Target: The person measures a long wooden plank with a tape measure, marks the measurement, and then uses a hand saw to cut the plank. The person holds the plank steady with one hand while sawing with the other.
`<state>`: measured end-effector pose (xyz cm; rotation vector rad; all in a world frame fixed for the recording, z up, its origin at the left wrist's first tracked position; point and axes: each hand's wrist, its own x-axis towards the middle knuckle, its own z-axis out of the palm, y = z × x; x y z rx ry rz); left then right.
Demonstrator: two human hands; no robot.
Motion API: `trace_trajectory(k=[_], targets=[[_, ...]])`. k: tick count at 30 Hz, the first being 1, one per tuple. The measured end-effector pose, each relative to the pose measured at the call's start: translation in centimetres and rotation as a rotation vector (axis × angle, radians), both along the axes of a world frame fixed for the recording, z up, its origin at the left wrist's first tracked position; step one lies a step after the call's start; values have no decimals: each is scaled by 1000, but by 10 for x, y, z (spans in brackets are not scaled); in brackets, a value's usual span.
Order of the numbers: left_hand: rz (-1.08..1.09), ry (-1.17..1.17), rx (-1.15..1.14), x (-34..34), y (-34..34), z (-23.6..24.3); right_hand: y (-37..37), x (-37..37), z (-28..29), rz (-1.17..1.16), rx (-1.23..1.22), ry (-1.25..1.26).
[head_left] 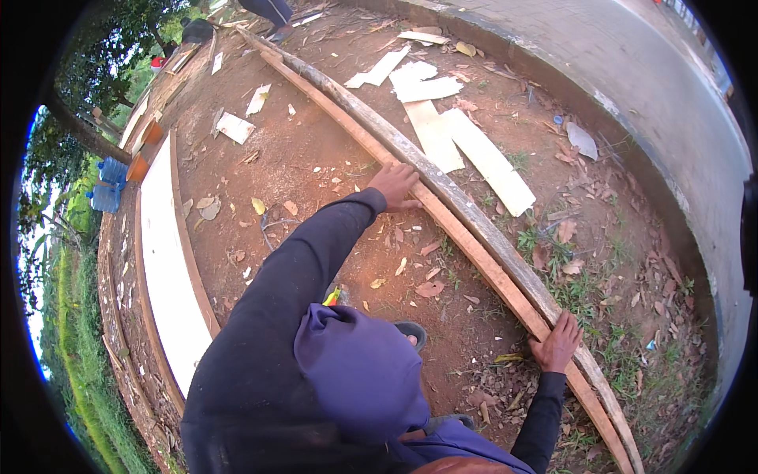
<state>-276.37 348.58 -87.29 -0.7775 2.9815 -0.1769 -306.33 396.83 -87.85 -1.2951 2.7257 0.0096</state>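
A long reddish sawn plank (pixel 482 265) lies diagonally along the ground, side by side with a rougher, weathered grey timber (pixel 489 237). My left hand (pixel 394 186) grips the reddish plank partway up its length, fingers over its edge. Lower right, my right hand (pixel 557 343) holds the two timbers, fingers curled over them. My dark-sleeved forearms reach in from below, and my purple-clad knee is beneath my left arm, with a sandalled foot (pixel 410 338) beside it.
Pale board offcuts (pixel 483 162) lie beyond the timbers. A concrete kerb (pixel 647 150) borders a paved path (pixel 703 126). A long white board (pixel 170 261), orange buckets (pixel 138 167) and blue water jugs (pixel 105 198) are at left, near trees. Another person's leg (pixel 276 20) shows at the top.
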Motion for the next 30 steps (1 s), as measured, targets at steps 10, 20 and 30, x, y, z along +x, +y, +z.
trace_trajectory(k=[10, 20, 30], targets=[[-140, -75, 85, -18, -36, 11, -9, -4, -11, -9, -84, 78], [-146, -191, 55, -23, -36, 3, 3, -11, -24, 72, -147, 180], [-297, 7, 78, 3, 62, -5, 112, -5, 4, 43, -26, 41]])
